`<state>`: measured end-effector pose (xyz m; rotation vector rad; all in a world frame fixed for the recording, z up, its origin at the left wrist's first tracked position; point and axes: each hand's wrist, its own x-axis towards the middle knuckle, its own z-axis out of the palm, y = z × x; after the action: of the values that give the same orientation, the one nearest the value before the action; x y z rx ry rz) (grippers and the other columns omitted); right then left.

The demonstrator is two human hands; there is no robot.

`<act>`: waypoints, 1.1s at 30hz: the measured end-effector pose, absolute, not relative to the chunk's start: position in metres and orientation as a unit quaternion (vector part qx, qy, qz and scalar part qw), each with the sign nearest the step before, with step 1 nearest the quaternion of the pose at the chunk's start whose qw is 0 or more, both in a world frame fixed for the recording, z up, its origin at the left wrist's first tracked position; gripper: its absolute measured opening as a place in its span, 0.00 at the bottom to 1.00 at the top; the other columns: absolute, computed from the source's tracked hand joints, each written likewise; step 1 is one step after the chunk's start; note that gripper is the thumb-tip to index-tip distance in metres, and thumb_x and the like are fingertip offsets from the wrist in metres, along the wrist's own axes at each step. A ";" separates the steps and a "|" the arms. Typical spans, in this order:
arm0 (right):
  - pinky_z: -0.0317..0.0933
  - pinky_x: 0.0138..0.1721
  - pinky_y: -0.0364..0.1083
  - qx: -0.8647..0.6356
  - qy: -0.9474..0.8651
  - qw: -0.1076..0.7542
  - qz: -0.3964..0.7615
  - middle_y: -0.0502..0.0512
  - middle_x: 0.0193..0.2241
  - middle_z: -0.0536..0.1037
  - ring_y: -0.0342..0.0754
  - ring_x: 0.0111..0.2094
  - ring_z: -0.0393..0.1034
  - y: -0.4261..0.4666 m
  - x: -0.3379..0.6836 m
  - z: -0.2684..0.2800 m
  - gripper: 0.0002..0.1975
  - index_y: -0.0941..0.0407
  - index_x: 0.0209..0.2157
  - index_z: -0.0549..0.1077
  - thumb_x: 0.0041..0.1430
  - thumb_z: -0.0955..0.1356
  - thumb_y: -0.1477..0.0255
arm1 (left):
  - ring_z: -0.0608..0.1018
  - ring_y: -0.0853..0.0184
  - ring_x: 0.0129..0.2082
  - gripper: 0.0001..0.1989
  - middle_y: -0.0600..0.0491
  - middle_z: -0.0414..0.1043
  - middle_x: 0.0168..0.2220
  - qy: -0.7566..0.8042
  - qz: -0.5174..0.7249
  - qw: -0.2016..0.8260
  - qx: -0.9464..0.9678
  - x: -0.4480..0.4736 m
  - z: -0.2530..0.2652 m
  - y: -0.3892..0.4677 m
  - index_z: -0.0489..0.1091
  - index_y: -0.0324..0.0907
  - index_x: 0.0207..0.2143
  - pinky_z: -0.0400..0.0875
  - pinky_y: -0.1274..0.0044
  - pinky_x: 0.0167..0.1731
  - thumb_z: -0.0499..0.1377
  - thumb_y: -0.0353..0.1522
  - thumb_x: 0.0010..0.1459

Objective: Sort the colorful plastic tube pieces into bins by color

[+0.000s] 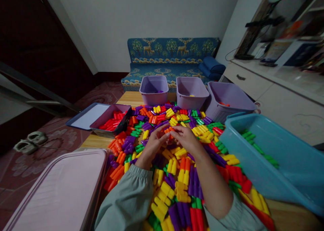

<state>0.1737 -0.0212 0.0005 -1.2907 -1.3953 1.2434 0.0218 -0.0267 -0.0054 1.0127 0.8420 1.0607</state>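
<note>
Plastic bullet-shaped building blocks (181, 153) in orange, yellow, green, purple and red lie heaped over the wooden table. Over the middle of the heap, my left hand (157, 139) and my right hand (186, 137) meet with their fingertips curled inward. Between them is an orange building block (169, 131), pinched from both sides and partly covered by the fingers. Beneath my forearms lie more blocks, some joined end to end, such as an orange and yellow pair.
Three lilac bins (154, 97) line the far edge, each with a few blocks. A blue tub (273, 136) on the right holds green blocks. At left, an open box (121, 127) contains red blocks, and a pink lid (60, 190) lies nearer. Behind is a patterned sofa (172, 52).
</note>
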 end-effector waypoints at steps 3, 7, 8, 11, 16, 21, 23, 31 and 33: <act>0.63 0.22 0.41 -0.502 -0.561 0.407 0.517 0.53 0.32 0.81 0.48 0.28 0.74 -0.021 0.177 -0.004 0.21 0.56 0.46 0.76 0.51 0.71 0.64 | 0.74 0.71 0.25 0.35 0.49 0.77 0.33 0.376 0.472 0.659 0.450 0.021 -0.005 -0.027 0.68 0.37 0.56 0.68 0.79 0.28 0.69 0.40 0.48; 0.67 0.26 0.43 -0.502 -0.580 0.395 0.505 0.54 0.37 0.81 0.49 0.32 0.76 -0.021 0.179 -0.008 0.23 0.55 0.49 0.73 0.49 0.71 0.67 | 0.74 0.71 0.25 0.33 0.50 0.77 0.33 0.381 0.478 0.651 0.451 0.022 -0.007 -0.026 0.70 0.37 0.54 0.68 0.80 0.28 0.70 0.41 0.47; 0.67 0.26 0.43 -0.507 -0.583 0.389 0.502 0.53 0.36 0.81 0.48 0.32 0.76 -0.021 0.179 -0.008 0.23 0.55 0.49 0.73 0.49 0.71 0.68 | 0.74 0.71 0.26 0.32 0.49 0.78 0.34 0.382 0.479 0.649 0.452 0.022 -0.008 -0.025 0.71 0.37 0.53 0.68 0.80 0.28 0.70 0.41 0.46; 0.66 0.24 0.41 -0.520 -0.581 0.375 0.501 0.52 0.31 0.80 0.47 0.29 0.75 -0.022 0.179 -0.007 0.20 0.55 0.46 0.74 0.49 0.71 0.70 | 0.76 0.68 0.30 0.29 0.47 0.79 0.38 0.385 0.487 0.641 0.451 0.023 -0.009 -0.024 0.73 0.37 0.49 0.69 0.78 0.30 0.70 0.42 0.46; 0.64 0.23 0.40 -0.519 -0.582 0.384 0.495 0.51 0.27 0.79 0.44 0.25 0.72 -0.021 0.176 -0.005 0.15 0.56 0.41 0.75 0.49 0.70 0.70 | 0.77 0.67 0.30 0.28 0.48 0.79 0.37 0.391 0.503 0.628 0.446 0.023 -0.011 -0.024 0.75 0.37 0.47 0.71 0.78 0.31 0.70 0.42 0.46; 0.62 0.21 0.39 -0.518 -0.579 0.393 0.492 0.48 0.22 0.77 0.42 0.21 0.69 -0.023 0.173 0.002 0.13 0.56 0.39 0.76 0.48 0.70 0.71 | 0.73 0.72 0.22 0.28 0.52 0.77 0.28 0.404 0.514 0.610 0.448 0.024 -0.011 -0.021 0.74 0.35 0.45 0.67 0.80 0.25 0.70 0.42 0.45; 0.61 0.20 0.39 -0.527 -0.560 0.400 0.498 0.48 0.21 0.77 0.43 0.21 0.71 -0.023 0.171 0.006 0.13 0.56 0.38 0.75 0.47 0.70 0.72 | 0.71 0.74 0.20 0.28 0.54 0.74 0.24 0.404 0.524 0.604 0.445 0.024 -0.011 -0.020 0.75 0.35 0.43 0.65 0.81 0.23 0.71 0.43 0.42; 0.59 0.18 0.36 -0.541 -0.520 0.415 0.514 0.50 0.26 0.79 0.42 0.21 0.73 -0.024 0.166 0.016 0.10 0.57 0.32 0.74 0.44 0.69 0.75 | 0.72 0.72 0.21 0.24 0.55 0.74 0.25 0.416 0.553 0.574 0.438 0.022 -0.012 -0.018 0.74 0.37 0.41 0.67 0.80 0.24 0.69 0.43 0.46; 0.59 0.18 0.36 -0.536 -0.519 0.412 0.524 0.50 0.26 0.79 0.42 0.21 0.73 -0.025 0.166 0.017 0.10 0.57 0.33 0.74 0.44 0.69 0.75 | 0.73 0.71 0.22 0.24 0.55 0.74 0.25 0.413 0.567 0.570 0.427 0.021 -0.013 -0.018 0.74 0.38 0.42 0.68 0.79 0.25 0.69 0.42 0.45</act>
<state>0.1657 -0.0252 0.0168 -1.3482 -1.3051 1.3186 0.0212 -0.0176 -0.0127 1.0020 0.9689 1.3315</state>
